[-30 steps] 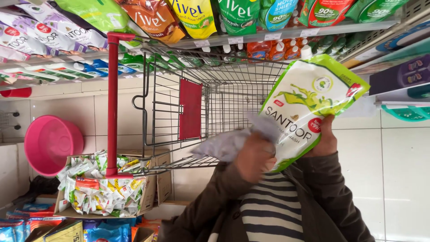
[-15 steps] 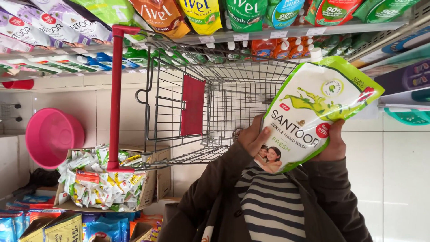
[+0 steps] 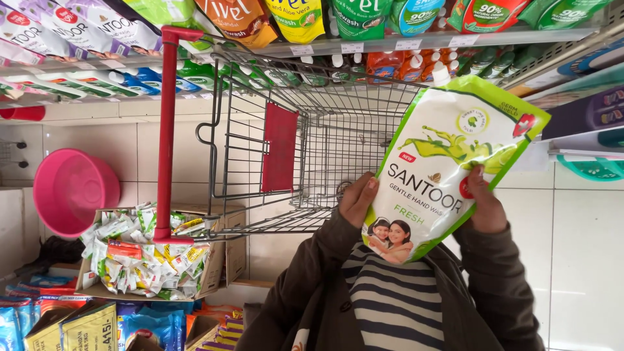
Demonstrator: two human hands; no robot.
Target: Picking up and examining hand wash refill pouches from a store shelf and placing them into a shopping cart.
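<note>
Both hands grip pouch (image 3: pixel 448 162) at frame right: left hand (image 3: pixel 357 198), right hand (image 3: pixel 484 208); cart (image 3: pixel 312 136) just behind, center.

The refill pouch (image 3: pixel 448 162) is white with green edges, a green splash graphic and a small photo of 2 people at one corner. It is held flat and tilted, just beside the wire trolley (image 3: pixel 312 136).
</note>
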